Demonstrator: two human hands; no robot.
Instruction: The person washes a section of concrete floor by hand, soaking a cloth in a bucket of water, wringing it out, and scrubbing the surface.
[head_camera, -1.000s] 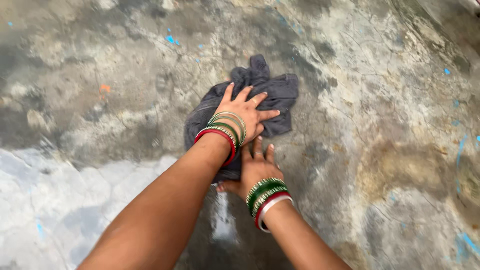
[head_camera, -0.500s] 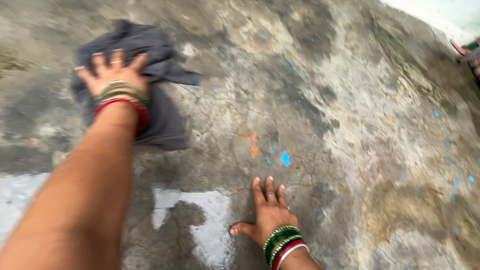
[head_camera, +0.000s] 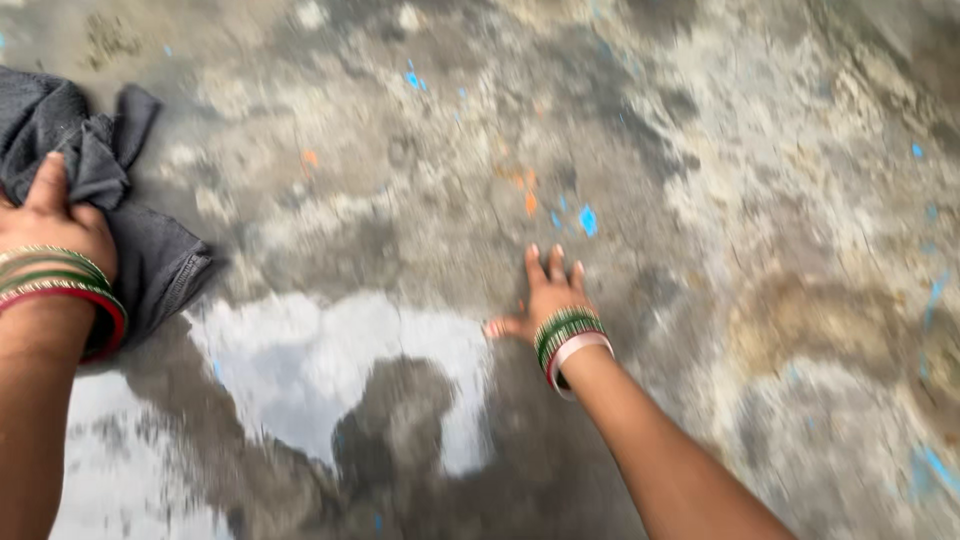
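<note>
Left hand (head_camera: 45, 225) now far out at the floor's (head_camera: 760, 180) left edge, fingers bunched into the dark grey cloth (head_camera: 90, 170) after sweeping leftward. Right hand (head_camera: 545, 295) no longer under it, flat, fingers spread beside the wet patch (head_camera: 330, 370).

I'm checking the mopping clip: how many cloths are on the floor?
1. The grey cloth lies bunched at the left edge, under the left hand, partly cut off by the frame. The right hand rests flat on the floor, no cloth under it.
</note>
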